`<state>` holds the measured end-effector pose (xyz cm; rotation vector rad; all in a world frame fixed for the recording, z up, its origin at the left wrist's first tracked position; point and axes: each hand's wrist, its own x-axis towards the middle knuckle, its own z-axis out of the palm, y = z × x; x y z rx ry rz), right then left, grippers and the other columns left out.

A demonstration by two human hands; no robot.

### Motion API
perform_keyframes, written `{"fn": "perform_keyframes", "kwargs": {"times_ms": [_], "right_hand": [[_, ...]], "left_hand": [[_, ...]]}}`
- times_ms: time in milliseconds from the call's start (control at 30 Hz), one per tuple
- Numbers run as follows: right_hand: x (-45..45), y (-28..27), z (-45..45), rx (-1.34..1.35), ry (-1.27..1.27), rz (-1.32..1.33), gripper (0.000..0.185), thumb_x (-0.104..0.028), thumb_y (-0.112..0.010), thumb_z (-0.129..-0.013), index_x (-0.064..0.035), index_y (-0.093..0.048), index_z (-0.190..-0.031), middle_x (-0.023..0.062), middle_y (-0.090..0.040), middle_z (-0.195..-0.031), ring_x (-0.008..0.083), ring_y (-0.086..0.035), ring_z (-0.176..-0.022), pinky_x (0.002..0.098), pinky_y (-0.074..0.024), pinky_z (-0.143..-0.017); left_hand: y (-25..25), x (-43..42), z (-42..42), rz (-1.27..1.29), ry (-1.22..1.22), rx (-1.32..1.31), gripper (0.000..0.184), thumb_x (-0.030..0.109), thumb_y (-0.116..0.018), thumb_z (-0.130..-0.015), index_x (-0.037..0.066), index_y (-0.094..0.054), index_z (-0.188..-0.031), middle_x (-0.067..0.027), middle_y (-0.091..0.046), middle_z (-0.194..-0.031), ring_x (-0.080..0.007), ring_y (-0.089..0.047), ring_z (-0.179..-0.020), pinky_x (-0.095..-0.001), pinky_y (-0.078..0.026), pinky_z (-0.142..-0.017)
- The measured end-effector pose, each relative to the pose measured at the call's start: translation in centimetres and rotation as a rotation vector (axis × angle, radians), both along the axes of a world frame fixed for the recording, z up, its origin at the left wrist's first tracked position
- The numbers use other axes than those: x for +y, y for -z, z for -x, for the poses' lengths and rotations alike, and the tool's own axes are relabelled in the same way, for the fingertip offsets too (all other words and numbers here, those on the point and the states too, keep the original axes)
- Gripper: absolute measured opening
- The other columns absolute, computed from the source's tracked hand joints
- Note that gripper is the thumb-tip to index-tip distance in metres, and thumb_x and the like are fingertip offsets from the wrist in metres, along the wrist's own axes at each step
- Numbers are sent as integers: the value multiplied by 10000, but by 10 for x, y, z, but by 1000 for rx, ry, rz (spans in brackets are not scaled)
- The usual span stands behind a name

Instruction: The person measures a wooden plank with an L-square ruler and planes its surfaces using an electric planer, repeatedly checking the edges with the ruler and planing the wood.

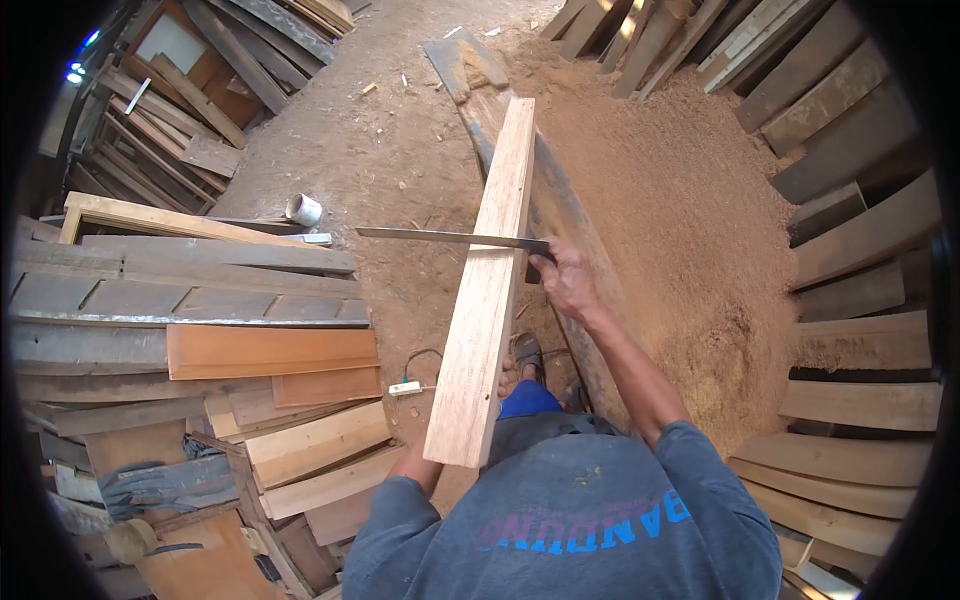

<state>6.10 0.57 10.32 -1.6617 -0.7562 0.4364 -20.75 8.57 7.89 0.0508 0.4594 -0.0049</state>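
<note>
A long, pale wooden beam runs from near my chest out over the floor. A thin metal square lies across its top face, its blade sticking out past the beam's left edge. My right hand is closed around the square's dark handle at the beam's right edge. Most of my left hand is hidden under the beam; only a bit of it shows at the right edge, and its fingers cannot be made out.
Stacked boards fill the left side, and more planks line the right. A long dark plank lies on the sawdust-covered floor beyond the beam. A white cup and a power strip are at left.
</note>
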Motion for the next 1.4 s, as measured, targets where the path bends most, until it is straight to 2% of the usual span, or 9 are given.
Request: {"fn": "perform_keyframes", "kwargs": {"times_ms": [100,167,333,600,767,900,1167,1267,1400], "right_hand": [[8,-19,5,-206,-7,-9,191,-27,-658,-908,-31,-687,-1098,194,-716,-981,380,-694,-927,443,-536,-819],[7,-17,5,-129,-21,33,209,-26,-662,-905,-30,-683,-1112,198,-714,-1004,393,-686,-951,448,-535,-833],[-1,-27,-1,-110,-2,39,206,-72,-633,-937,-24,-669,-1134,195,-714,-1008,368,-693,-941,443,-527,-843],[-74,-1,-18,56,360,-66,260,-170,-626,-955,-16,-636,-1165,215,-676,-1000,341,-668,-974,434,-507,-873],[-142,70,12,-399,71,234,300,-135,-712,-865,-14,-670,-1136,217,-673,-1099,383,-664,-1001,451,-522,-884],[-211,159,48,-288,-112,589,272,-148,-735,-823,-25,-710,-1064,275,-676,-1053,473,-622,-1033,529,-499,-880],[-245,152,85,-373,-118,886,331,-175,-698,-852,30,-694,-1111,303,-686,-1052,492,-635,-1059,549,-505,-928],[-199,94,42,-274,-47,760,511,-292,-701,-839,-21,-646,-1269,286,-689,-1104,471,-618,-1115,545,-489,-974],[-125,5,-1,-531,-49,480,756,-230,-735,-877,-63,-390,-1529,268,-355,-1572,463,-398,-1415,529,-362,-1157]], "left_hand": [[11,-18,-4,344,45,-188,572,396,-614,-1017,13,-464,-1415,-189,-494,-1176,-292,-540,-957,-436,-565,-864],[-42,-36,-16,237,-52,-206,575,399,-617,-1016,-19,-469,-1382,-180,-490,-1154,-289,-540,-961,-425,-562,-865],[-18,-39,-23,384,39,-293,663,471,-638,-995,-104,-414,-1237,-131,-421,-1036,-250,-461,-985,-362,-477,-900],[-113,-37,-79,431,-83,-354,687,422,-481,-1072,36,-264,-1598,-108,-448,-1011,-221,-509,-917,-356,-506,-836],[-130,-32,-122,504,-186,-471,662,378,-442,-1099,-30,-252,-1584,-111,-491,-1061,-212,-577,-993,-373,-554,-902],[-147,-31,-143,591,-232,-448,575,285,-414,-1120,-60,-267,-1557,-117,-522,-1077,-224,-605,-990,-371,-572,-883],[-162,-29,-141,524,-178,-504,578,259,-455,-1108,-97,-254,-1517,-135,-517,-1103,-247,-588,-996,-388,-573,-866],[-140,-17,-123,489,-99,-536,553,295,-487,-1091,-87,-317,-1452,-145,-502,-1130,-268,-561,-1035,-417,-561,-901],[-111,-11,-71,418,-84,-416,615,371,-552,-1047,-65,-363,-1437,-189,-478,-1198,-311,-529,-1061,-429,-537,-908]]}}
